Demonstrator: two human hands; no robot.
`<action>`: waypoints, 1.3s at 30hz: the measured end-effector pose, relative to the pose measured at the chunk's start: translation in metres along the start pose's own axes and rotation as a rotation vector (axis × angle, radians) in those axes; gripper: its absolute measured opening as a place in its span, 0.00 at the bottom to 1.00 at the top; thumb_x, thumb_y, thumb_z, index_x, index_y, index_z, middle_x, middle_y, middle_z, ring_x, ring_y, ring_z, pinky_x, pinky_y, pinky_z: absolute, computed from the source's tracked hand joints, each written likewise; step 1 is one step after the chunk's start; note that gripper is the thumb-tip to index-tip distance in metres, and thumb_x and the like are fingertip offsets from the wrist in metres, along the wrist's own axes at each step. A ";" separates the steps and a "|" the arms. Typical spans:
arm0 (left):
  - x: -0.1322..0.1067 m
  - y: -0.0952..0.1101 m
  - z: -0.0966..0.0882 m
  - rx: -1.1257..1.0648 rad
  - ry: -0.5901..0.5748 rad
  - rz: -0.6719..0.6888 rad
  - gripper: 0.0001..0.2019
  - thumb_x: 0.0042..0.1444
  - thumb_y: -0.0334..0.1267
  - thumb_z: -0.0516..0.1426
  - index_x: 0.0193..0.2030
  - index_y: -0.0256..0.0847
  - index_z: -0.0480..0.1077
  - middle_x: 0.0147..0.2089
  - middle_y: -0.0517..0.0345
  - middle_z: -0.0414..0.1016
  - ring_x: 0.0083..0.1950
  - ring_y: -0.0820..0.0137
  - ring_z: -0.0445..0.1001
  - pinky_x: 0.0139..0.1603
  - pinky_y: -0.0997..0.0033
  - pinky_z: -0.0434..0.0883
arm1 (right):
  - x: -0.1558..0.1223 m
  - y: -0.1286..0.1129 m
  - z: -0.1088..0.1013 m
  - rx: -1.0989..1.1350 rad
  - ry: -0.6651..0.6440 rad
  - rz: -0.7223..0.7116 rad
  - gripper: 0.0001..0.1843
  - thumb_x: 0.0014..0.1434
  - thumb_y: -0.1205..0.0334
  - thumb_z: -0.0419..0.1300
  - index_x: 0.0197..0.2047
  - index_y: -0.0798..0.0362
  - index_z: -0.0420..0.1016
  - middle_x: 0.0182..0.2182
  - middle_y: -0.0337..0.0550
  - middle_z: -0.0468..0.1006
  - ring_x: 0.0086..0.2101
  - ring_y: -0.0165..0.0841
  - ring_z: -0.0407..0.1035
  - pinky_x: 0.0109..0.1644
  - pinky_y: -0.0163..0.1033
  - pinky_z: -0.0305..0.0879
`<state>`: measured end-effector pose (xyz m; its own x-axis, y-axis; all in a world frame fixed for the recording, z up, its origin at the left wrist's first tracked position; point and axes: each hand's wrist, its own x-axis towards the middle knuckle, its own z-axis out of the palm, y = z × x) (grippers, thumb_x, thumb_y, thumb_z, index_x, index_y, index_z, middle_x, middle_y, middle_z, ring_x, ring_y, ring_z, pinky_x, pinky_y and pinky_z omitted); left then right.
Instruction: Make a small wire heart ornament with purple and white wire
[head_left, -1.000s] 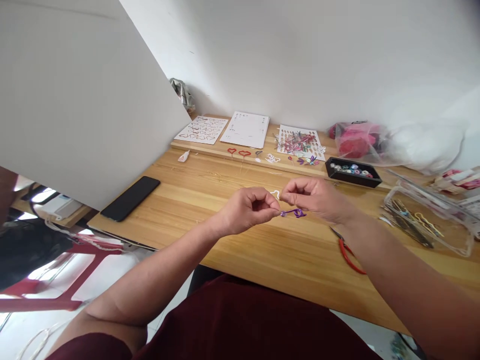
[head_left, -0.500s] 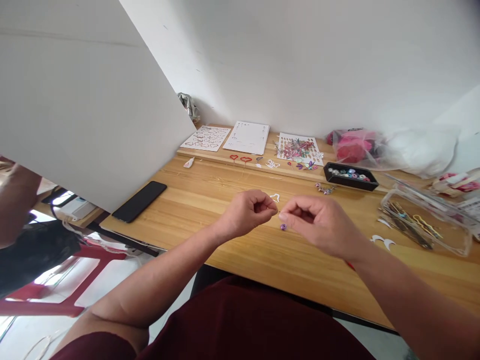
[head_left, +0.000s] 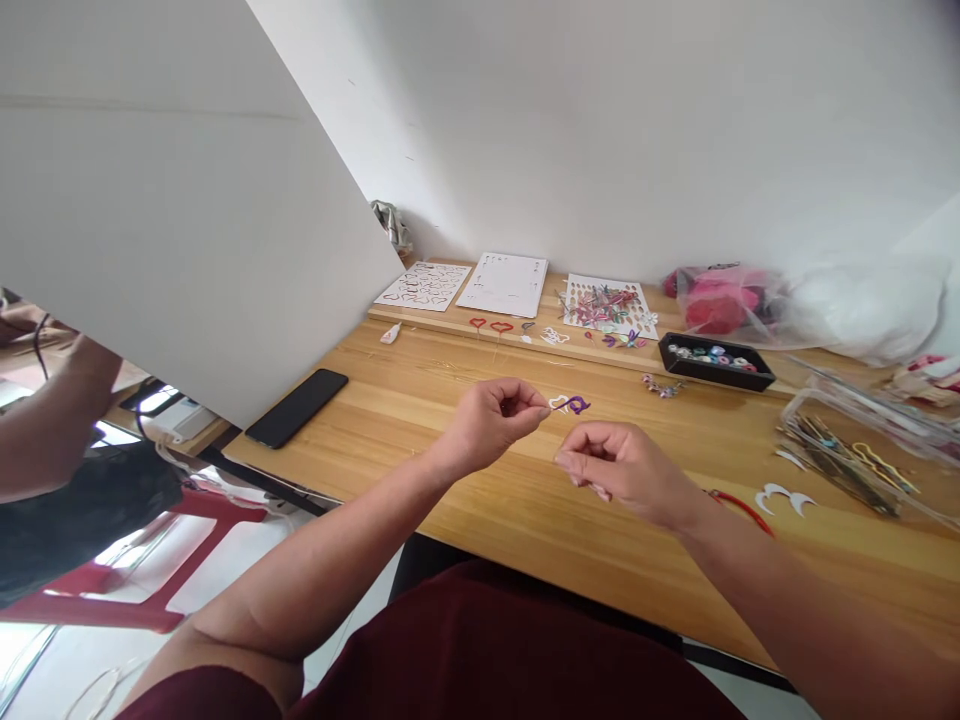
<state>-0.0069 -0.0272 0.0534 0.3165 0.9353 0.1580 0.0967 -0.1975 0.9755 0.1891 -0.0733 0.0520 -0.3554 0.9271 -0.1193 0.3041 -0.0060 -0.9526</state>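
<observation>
- Left hand (head_left: 496, 428), centre of frame: thumb and forefinger pinched on one end of a purple piece (head_left: 584, 406).
- Purple piece sits just right of the left fingertips: a thin stem running into a small curled loop, dark and saturated in colour. Material uncertain at this size.
- Right hand (head_left: 628, 472), lower and right of the purple piece, apart from it: fingers curled, thumb close to forefinger. Cannot tell whether it is closed on something fine.
- White cut-out (head_left: 557, 402) on the counter (head_left: 390, 420), seen behind the purple piece; flat, with a wavy outline.
- Counter: pale wood, long straight grain, smooth finish.
- Right of centre: bead cluster (head_left: 661, 386), small rounded bits in a curved row; above it a black tray (head_left: 712, 378), angular walls, holding round glossy pieces.
- Right of the right hand: red-handled tool (head_left: 746, 508), partly hidden by the wrist; beside it white crescents (head_left: 786, 494), flat and pointed.
- Far right: clear plastic box (head_left: 881, 405) with slender metallic tools.
- Upper middle: two red hearts (head_left: 501, 327), open outlines on thin stems.
- Left: black phone (head_left: 298, 408), flat rectangle, rounded corners.
</observation>
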 end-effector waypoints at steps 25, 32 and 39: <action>0.002 -0.009 0.000 0.193 -0.025 0.109 0.06 0.52 0.37 0.62 0.31 0.36 0.75 0.27 0.61 0.69 0.27 0.78 0.61 0.27 0.77 0.58 | 0.005 -0.032 -0.011 -0.152 0.072 -0.124 0.11 0.57 0.56 0.66 0.28 0.53 0.74 0.19 0.33 0.64 0.21 0.25 0.54 0.24 0.35 0.48; -0.003 0.003 0.001 -0.011 -0.186 0.092 0.10 0.53 0.41 0.63 0.31 0.34 0.73 0.27 0.60 0.69 0.26 0.79 0.61 0.27 0.76 0.59 | 0.043 -0.024 -0.038 0.076 0.024 -0.059 0.15 0.50 0.52 0.71 0.27 0.54 0.74 0.19 0.33 0.65 0.20 0.23 0.53 0.23 0.34 0.47; 0.005 -0.008 -0.002 -0.075 -0.010 0.051 0.12 0.52 0.43 0.64 0.30 0.35 0.71 0.23 0.64 0.63 0.24 0.80 0.57 0.26 0.76 0.55 | 0.033 0.014 -0.009 0.439 -0.019 0.161 0.19 0.44 0.53 0.75 0.28 0.53 0.71 0.19 0.29 0.60 0.18 0.20 0.47 0.21 0.32 0.42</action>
<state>-0.0081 -0.0204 0.0471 0.3282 0.9218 0.2064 0.0096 -0.2217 0.9751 0.1893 -0.0396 0.0375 -0.3518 0.8942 -0.2767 -0.0448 -0.3113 -0.9493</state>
